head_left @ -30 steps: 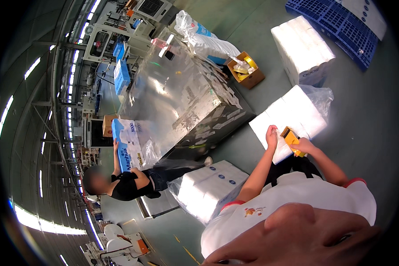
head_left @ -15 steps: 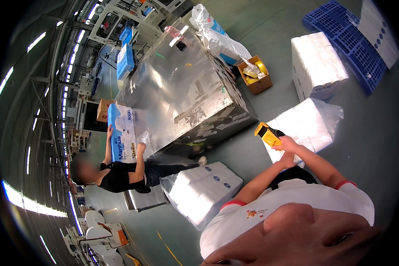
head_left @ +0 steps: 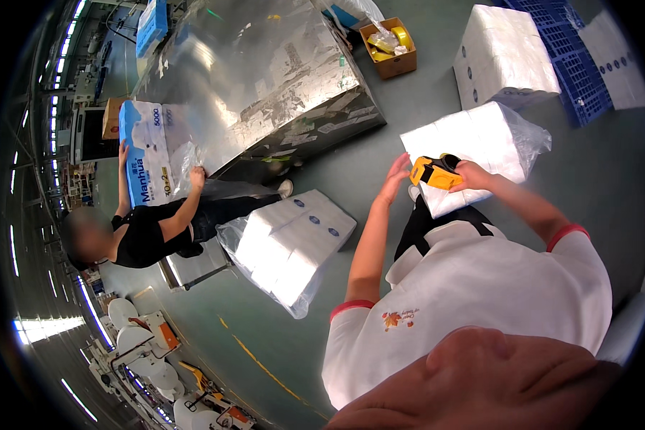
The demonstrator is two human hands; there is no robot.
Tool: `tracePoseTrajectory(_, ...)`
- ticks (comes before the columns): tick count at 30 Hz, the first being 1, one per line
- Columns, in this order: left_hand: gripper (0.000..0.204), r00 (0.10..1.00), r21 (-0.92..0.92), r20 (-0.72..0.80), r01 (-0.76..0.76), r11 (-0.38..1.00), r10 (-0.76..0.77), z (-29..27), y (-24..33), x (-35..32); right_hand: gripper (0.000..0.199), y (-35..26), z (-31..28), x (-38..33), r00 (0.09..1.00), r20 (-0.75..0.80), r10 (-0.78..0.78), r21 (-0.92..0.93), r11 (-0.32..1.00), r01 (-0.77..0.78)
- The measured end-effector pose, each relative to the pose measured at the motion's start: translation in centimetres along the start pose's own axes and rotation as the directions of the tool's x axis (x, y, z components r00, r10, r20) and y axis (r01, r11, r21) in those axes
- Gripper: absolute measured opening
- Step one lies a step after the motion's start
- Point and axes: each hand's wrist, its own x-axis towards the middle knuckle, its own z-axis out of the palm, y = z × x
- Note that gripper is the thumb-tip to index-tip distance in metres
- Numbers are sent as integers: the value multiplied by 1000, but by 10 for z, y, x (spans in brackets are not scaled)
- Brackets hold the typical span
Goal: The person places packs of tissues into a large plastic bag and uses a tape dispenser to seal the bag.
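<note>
A yellow-and-black tape dispenser [head_left: 437, 174] is in my right hand [head_left: 473, 176], whose fingers wrap round its right end. My left hand [head_left: 394, 179] is at the dispenser's other end with fingers stretched out; whether the fingertips touch it I cannot tell. Below both hands lies a white plastic-wrapped bundle [head_left: 473, 140], its loose clear film [head_left: 530, 136] bunched at the right end. The dispenser hides part of the bundle's top.
Another white bundle [head_left: 505, 54] stands farther off, beside a blue pallet [head_left: 588, 93]. A carton of yellow tape rolls [head_left: 398, 66] sits near a large metal-topped table [head_left: 265, 79]. A co-worker [head_left: 154, 233] handles a blue-and-white pack [head_left: 147, 150]; a wrapped bundle [head_left: 287, 244] lies to my left.
My left hand has come away from beside my right hand and moved left, its fingers now extended. The dispenser has turned more level. The view has shifted, so the surroundings appear higher and farther left.
</note>
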Motion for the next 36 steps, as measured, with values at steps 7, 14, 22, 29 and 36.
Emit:
tracePoseTrajectory(7, 19, 994, 104, -78, 87, 991, -79, -14, 2, 1, 50, -29, -25, 22, 979, 171, -106, -4, 994, 109)
tracePoseTrajectory(14, 14, 839, -113, -524, 104, 988, -148, -113, -54, -8, 56, -85, -116, 62, 832, 417, 367, 8, 914, -406)
tracePoseTrajectory(22, 14, 797, -92, -555, 226, 970, -238, -102, -117, 57, 54, -34, -186, 70, 677, 444, 587, -163, 796, -583)
tracePoseTrajectory(29, 34, 567, -234, -781, 123, 965, -261, -28, -187, 121, 55, 2, -192, 65, 651, 454, 609, -172, 776, -607)
tracePoseTrajectory(36, 73, 225, -84, -936, 601, 794, -269, 10, -169, 101, 58, 49, -201, 62, 693, 563, 449, -78, 864, -497)
